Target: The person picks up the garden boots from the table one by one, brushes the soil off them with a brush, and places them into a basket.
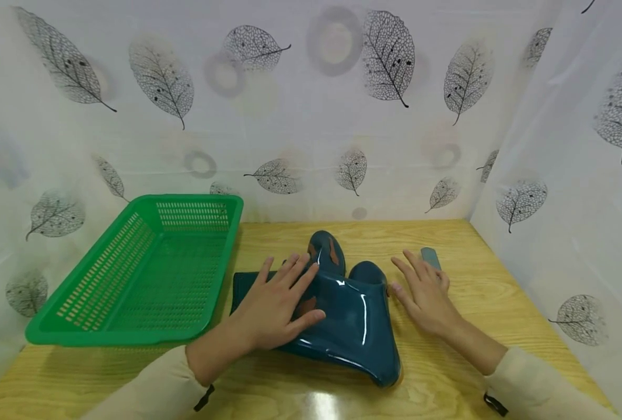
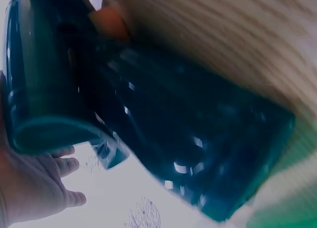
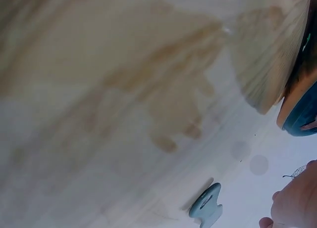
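Observation:
A pair of shiny dark teal rubber boots (image 1: 350, 324) lies on the wooden table, with brownish patches on the upper surface and an orange-brown sole edge. Over the boot shafts my left hand (image 1: 276, 303) is spread, fingers straight; whether its palm presses on them is hard to tell. In the left wrist view, the same hand (image 2: 34, 188) shows beside a boot's open top. My right hand (image 1: 429, 294) hovers just right of the boots, fingers extended and holding nothing. Partly behind its fingers lies a grey-blue plastic piece (image 1: 430, 256); the right wrist view shows a slot in it.
A green perforated plastic basket (image 1: 219, 291) stands at the left of the table. Behind and at the sides hangs a white curtain (image 1: 311, 134) printed with leaves. Wooden table top (image 1: 500, 303) extends right of the boots.

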A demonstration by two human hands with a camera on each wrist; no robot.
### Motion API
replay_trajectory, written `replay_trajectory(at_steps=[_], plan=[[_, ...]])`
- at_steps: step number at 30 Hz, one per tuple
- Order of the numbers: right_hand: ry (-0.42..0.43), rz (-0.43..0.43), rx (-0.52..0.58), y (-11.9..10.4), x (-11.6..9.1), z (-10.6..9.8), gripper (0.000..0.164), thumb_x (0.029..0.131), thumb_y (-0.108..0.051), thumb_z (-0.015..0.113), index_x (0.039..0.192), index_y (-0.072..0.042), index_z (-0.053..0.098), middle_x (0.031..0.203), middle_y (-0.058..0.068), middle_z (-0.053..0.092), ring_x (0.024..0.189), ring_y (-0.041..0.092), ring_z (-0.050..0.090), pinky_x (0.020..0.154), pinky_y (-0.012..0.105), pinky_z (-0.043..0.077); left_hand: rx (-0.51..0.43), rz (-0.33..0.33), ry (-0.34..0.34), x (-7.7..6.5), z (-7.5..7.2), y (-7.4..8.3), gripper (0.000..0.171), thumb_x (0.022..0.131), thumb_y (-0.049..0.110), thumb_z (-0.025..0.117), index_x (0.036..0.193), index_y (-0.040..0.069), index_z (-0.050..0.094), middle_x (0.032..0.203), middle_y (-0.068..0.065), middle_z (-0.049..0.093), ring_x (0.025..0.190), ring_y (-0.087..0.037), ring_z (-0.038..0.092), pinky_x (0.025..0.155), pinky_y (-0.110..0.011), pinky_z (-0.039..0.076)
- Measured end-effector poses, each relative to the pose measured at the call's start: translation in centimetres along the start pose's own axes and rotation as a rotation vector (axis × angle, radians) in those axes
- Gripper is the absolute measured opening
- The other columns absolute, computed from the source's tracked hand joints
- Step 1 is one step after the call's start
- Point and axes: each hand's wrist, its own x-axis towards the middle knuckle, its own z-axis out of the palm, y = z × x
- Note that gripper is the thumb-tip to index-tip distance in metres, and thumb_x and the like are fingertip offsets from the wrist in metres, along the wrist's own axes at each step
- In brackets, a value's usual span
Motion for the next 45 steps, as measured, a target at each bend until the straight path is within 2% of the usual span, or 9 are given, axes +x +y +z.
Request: replay_trajectory(at_steps=[6,14,18,23,27,30,34,39,45], plan=[[-0.001,-0.044,-0.008,-0.2,0.1,0.4,0.05,0.104,-0.033,0.047,0.148,-0.011,0.044,0.159,0.02,0.031,0.136,0.044,0.034,0.1,0.071,0.018,-0.012,0.025,-0.052,0.4,1.0,0.7,0.087,0.096,0.075,0.026,0.161,0.019,0.02,0.168,-0.002,0.012,0.156,-0.022,0.008,0.121,-0.06,0.002],[0.006,-0.061,-0.004,-0.5,0.4,0.4,0.049,0.103,-0.033,0.049,0.147,-0.011,0.045,0.157,0.019,0.033,0.136,0.044,0.035,0.1,0.071,0.019,-0.06,0.005,0.018,-0.3,2.9,0.2,0.09,0.094,0.076,0.031,0.16,0.016,0.022,0.168,-0.004,0.015,0.156,-0.021,0.006,0.122,-0.059,0.005],[0.018,-0.04,-0.009,-0.3,0.5,0.5,0.047,0.103,-0.029,0.05,0.146,-0.01,0.046,0.155,0.02,0.035,0.136,0.045,0.034,0.099,0.071,0.019,-0.074,0.005,0.045,-0.5,3.7,0.2,0.09,0.094,0.075,0.032,0.16,0.015,0.022,0.168,-0.006,0.017,0.156,-0.025,0.01,0.12,-0.061,0.009],[0.022,-0.018,-0.043,0.3,0.3,0.4,0.046,0.102,-0.027,0.052,0.144,-0.008,0.048,0.151,0.02,0.04,0.134,0.045,0.036,0.098,0.07,0.019,-0.044,0.025,0.063,-0.5,4.4,0.2,0.091,0.094,0.076,0.03,0.161,0.014,0.02,0.167,-0.007,0.017,0.155,-0.028,0.014,0.119,-0.062,0.014],[0.052,-0.003,-0.074,0.9,0.2,0.1,0.043,0.104,-0.029,0.05,0.14,-0.006,0.051,0.14,0.02,0.047,0.127,0.044,0.04,0.096,0.068,0.021,-0.018,0.041,0.065,-0.4,4.7,0.3,0.092,0.095,0.076,0.029,0.161,0.013,0.02,0.167,-0.009,0.017,0.155,-0.029,0.013,0.119,-0.062,0.015],[0.068,0.034,-0.105,1.6,0.0,-0.4,0.041,0.103,-0.028,0.051,0.137,-0.004,0.053,0.13,0.022,0.051,0.119,0.044,0.043,0.094,0.066,0.023,-0.001,0.042,0.057,-0.4,4.9,0.4,0.093,0.094,0.076,0.028,0.161,0.012,0.019,0.168,-0.009,0.015,0.155,-0.029,0.012,0.12,-0.061,0.015],[0.061,0.129,-0.166,2.6,-0.3,-1.0,0.044,0.1,-0.026,0.058,0.136,-0.002,0.053,0.124,0.027,0.051,0.113,0.046,0.043,0.09,0.066,0.024,0.007,0.044,0.051,-0.4,4.9,0.5,0.093,0.094,0.077,0.026,0.161,0.012,0.019,0.168,-0.009,0.015,0.155,-0.029,0.012,0.12,-0.061,0.015],[0.037,0.246,-0.22,4.0,-0.5,-1.6,0.052,0.098,-0.028,0.061,0.138,0.003,0.05,0.123,0.032,0.049,0.11,0.051,0.042,0.08,0.064,0.029,0.002,0.029,0.041,-0.5,4.8,0.5,0.094,0.093,0.078,0.025,0.161,0.013,0.019,0.168,-0.009,0.015,0.155,-0.028,0.012,0.12,-0.06,0.015],[-0.006,0.304,-0.269,5.6,-0.2,-1.7,0.059,0.098,-0.037,0.059,0.14,0.004,0.047,0.123,0.036,0.05,0.106,0.054,0.045,0.071,0.06,0.034,-0.006,0.025,0.029,-0.5,4.8,0.5,0.094,0.093,0.078,0.026,0.161,0.013,0.019,0.168,-0.009,0.014,0.156,-0.027,0.01,0.121,-0.059,0.014]])
